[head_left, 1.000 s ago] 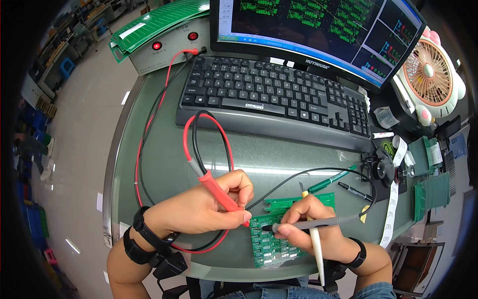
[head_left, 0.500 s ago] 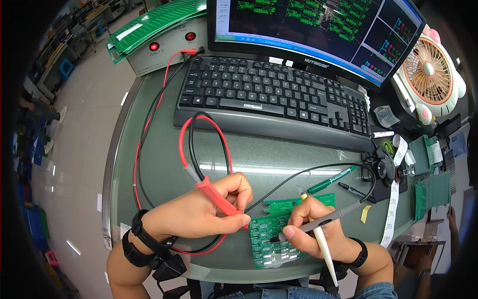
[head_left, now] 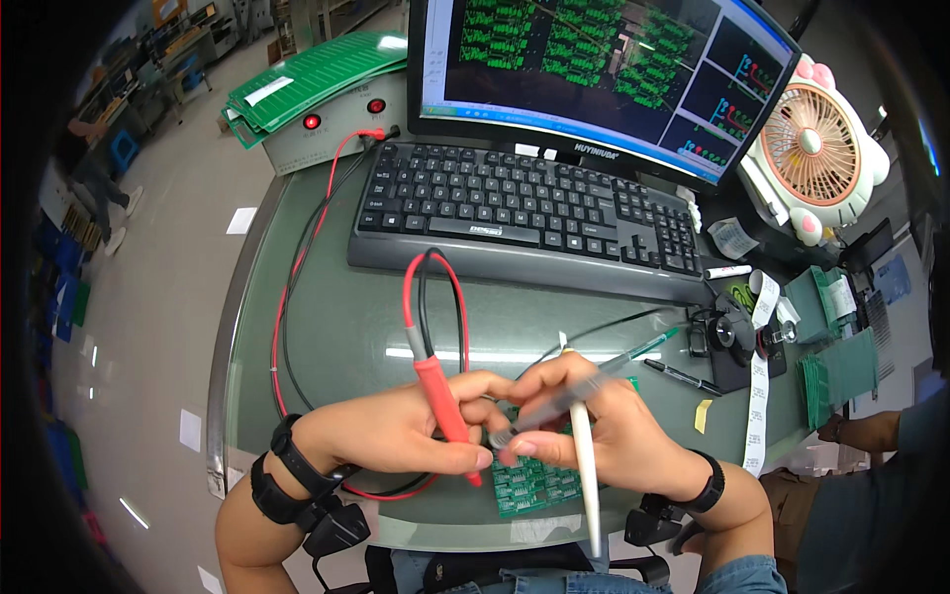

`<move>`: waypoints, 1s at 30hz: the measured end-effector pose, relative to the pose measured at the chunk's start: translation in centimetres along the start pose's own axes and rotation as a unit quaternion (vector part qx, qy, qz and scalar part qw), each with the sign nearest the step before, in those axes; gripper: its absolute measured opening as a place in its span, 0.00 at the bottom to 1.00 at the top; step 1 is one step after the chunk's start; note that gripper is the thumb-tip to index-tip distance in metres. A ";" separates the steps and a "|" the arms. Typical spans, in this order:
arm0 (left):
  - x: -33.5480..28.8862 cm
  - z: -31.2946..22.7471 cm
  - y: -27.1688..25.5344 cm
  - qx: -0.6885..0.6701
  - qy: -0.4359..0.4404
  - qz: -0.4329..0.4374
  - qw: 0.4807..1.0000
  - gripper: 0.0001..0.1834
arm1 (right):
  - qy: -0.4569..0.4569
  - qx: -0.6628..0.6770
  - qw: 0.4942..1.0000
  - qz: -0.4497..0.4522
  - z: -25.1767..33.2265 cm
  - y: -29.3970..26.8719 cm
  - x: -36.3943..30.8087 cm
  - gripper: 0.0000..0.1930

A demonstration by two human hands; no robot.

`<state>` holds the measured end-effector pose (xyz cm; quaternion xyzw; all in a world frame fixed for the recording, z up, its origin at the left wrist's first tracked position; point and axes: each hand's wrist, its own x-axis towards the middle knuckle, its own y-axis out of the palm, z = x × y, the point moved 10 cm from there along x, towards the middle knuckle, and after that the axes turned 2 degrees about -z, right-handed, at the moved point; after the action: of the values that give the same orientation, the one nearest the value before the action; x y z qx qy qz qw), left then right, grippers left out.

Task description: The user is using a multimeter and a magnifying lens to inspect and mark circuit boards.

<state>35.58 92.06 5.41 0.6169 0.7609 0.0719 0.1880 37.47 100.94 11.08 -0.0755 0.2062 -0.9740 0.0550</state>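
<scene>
My left hand is closed round a red test probe, its tip pointing down. A red and a black cable loop above it. My right hand grips a grey probe, smeared by motion, and a slim white-handled tool with a yellow collar between its fingers. The grey probe's tip end is up against my left fingertips; whether they touch it I cannot tell. Beneath both hands lies a green circuit board panel, partly hidden by them.
A black keyboard lies beyond my hands, before a monitor. At the right are a green marker, a black pen, a paper label strip and a fan. Left stands a box with red switches. Another person's arm shows at right.
My hands have come together above the board. The grey probe has swung left and off the board toward my left fingers; the red probe has tilted more upright. The whole view has shifted slightly.
</scene>
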 end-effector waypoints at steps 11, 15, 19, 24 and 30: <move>-0.2 -2.1 -3.2 -0.136 0.112 -0.127 0.976 0.08 | -0.155 -0.386 0.901 0.125 1.1 2.7 -5.4 0.30; -0.1 -2.0 -3.1 -0.116 0.139 -0.103 0.978 0.09 | -0.142 -0.355 0.919 0.092 1.6 1.7 -5.6 0.31; -0.4 -2.0 -2.9 -0.114 0.144 -0.112 0.976 0.08 | -0.135 -0.375 0.915 0.057 1.7 -0.6 -6.6 0.28; -0.3 -1.6 -3.2 -0.120 0.153 -0.107 0.975 0.13 | -0.092 -0.350 0.932 -0.028 1.3 -6.3 -6.7 0.24; 0.2 -2.1 -2.5 -0.144 0.170 -0.058 0.973 0.19 | 0.144 -0.424 0.859 -0.249 -4.6 -22.7 -8.9 0.07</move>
<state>32.50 91.91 6.44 0.5168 0.7979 0.2737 0.1464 43.75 124.57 15.12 0.0007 0.5796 -0.7734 -0.2569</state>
